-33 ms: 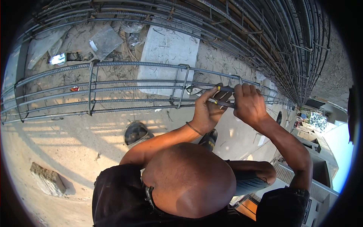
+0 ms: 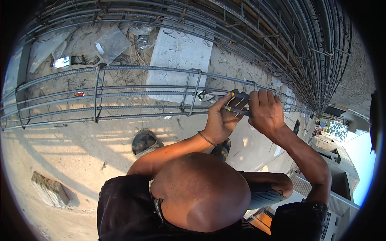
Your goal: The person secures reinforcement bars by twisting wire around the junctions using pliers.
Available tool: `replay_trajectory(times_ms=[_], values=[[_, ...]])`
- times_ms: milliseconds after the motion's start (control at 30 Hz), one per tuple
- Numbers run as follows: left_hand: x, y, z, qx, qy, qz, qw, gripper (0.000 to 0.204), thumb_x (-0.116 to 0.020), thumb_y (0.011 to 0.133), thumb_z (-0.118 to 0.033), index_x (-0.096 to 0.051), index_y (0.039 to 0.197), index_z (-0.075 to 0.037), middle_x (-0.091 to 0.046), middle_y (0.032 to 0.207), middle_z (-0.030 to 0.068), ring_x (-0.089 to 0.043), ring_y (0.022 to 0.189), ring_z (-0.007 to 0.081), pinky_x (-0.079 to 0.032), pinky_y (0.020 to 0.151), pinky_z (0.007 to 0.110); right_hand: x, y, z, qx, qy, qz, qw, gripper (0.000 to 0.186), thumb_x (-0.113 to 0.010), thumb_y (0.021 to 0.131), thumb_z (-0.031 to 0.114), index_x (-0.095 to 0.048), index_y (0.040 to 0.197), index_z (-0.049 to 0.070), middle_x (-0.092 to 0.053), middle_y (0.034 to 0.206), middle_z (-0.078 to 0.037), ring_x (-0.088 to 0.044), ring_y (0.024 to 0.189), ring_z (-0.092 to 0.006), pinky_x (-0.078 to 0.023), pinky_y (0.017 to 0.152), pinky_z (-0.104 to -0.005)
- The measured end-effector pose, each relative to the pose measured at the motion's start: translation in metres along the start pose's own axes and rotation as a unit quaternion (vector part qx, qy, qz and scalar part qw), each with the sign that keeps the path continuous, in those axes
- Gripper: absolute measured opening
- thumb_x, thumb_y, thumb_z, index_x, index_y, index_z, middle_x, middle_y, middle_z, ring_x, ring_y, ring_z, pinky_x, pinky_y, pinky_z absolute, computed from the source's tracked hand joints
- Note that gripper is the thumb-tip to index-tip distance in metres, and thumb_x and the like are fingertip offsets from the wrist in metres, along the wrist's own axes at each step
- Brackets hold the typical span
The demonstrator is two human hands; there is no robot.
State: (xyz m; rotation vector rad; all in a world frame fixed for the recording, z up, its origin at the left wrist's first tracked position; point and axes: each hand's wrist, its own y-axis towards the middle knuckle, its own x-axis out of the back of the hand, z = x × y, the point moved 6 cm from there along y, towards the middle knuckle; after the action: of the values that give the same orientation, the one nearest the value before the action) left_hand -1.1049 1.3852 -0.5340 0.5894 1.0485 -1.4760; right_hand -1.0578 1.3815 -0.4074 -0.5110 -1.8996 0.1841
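Note:
A pair of pincers (image 2: pixel 240 111) with dark, yellow-banded handles lies across the near rebar cage (image 2: pixel 136 94), its metal jaws on the left at a stirrup (image 2: pixel 196 92). My left hand (image 2: pixel 220 120) is wrapped about the handles from below, close to the yellow bands, its thumb up by the upper handle. On the right, my right hand (image 2: pixel 267 109) is closed in a fist around the handle ends, knuckles away from me. The handles stand apart. What the jaws bite on is too small to make out.
More rebar cages (image 2: pixel 277 44) are stacked along the far side and the right. Under the near cage lies a pale slab (image 2: pixel 177 52), strewn with wire bits. Clear plastic sheets (image 2: pixel 112 43) lie at the far left, a broken block (image 2: pixel 50 189) at the near left.
My right hand and the pincer handles have shifted very slightly. Both hands keep their grip, and the rebar cage stays where it was.

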Motion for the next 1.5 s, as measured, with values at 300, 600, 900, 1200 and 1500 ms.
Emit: replay_trajectory(times_ms=[300, 600, 900, 1200, 1500], values=[[0.040, -0.008, 0.001, 0.101, -0.005, 0.155, 0.983, 0.036, -0.052, 0.063, -0.017, -0.059, 0.094, -0.001, -0.061, 0.076, 0.0135, -0.063, 0.083, 0.0308, -0.034, 0.103, 0.052, -0.044, -0.051, 0.045, -0.169, 0.606, 0.353, 0.692, 0.046, -0.069, 0.083, 0.027, -0.046, 0.115, 0.002, -0.054, 0.091, -0.014, -0.058, 0.085, -0.0278, -0.047, 0.076, -0.0404], [0.027, -0.039, -0.030, -0.011, 0.229, -0.025, 0.973, 0.034, -0.054, 0.095, -0.022, -0.051, 0.123, -0.003, -0.057, 0.120, 0.0144, -0.057, 0.110, 0.0259, -0.044, 0.098, 0.043, -0.031, -0.055, 0.026, -0.104, 0.156, 0.087, 0.978, 0.051, -0.061, 0.077, 0.007, -0.042, 0.125, 0.004, -0.046, 0.094, -0.021, -0.049, 0.087, -0.0379, -0.045, 0.074, -0.0453], [0.033, -0.048, -0.042, -0.037, 0.645, -0.028, 0.763, 0.021, -0.062, 0.090, -0.017, -0.067, 0.097, 0.003, -0.067, 0.074, 0.0087, -0.064, 0.062, 0.0132, -0.053, 0.058, 0.024, -0.077, -0.112, 0.064, -0.122, 0.759, 0.198, 0.608, 0.037, -0.044, 0.099, 0.021, -0.040, 0.132, 0.006, -0.052, 0.110, -0.007, -0.052, 0.093, -0.0175, -0.044, 0.083, -0.0355], [0.047, -0.120, -0.100, -0.101, 0.688, -0.133, 0.706, 0.019, -0.063, 0.089, -0.012, -0.069, 0.092, 0.006, -0.067, 0.079, 0.0123, -0.064, 0.069, 0.0158, -0.053, 0.067, 0.026, -0.158, -0.144, 0.016, 0.135, 0.295, 0.212, 0.922, 0.044, -0.064, 0.086, 0.024, -0.052, 0.126, 0.009, -0.057, 0.120, -0.014, -0.054, 0.109, -0.0296, -0.044, 0.094, -0.0363], [0.020, -0.115, -0.084, -0.137, 0.717, -0.028, 0.683, 0.018, -0.063, 0.089, -0.012, -0.069, 0.099, 0.002, -0.060, 0.098, 0.0085, -0.059, 0.088, 0.0145, -0.050, 0.072, 0.025, -0.102, -0.038, 0.139, -0.006, 0.849, 0.149, 0.508, 0.029, -0.056, 0.094, 0.029, -0.059, 0.106, 0.003, -0.066, 0.088, -0.010, -0.060, 0.075, -0.0192, -0.046, 0.069, -0.0332]])
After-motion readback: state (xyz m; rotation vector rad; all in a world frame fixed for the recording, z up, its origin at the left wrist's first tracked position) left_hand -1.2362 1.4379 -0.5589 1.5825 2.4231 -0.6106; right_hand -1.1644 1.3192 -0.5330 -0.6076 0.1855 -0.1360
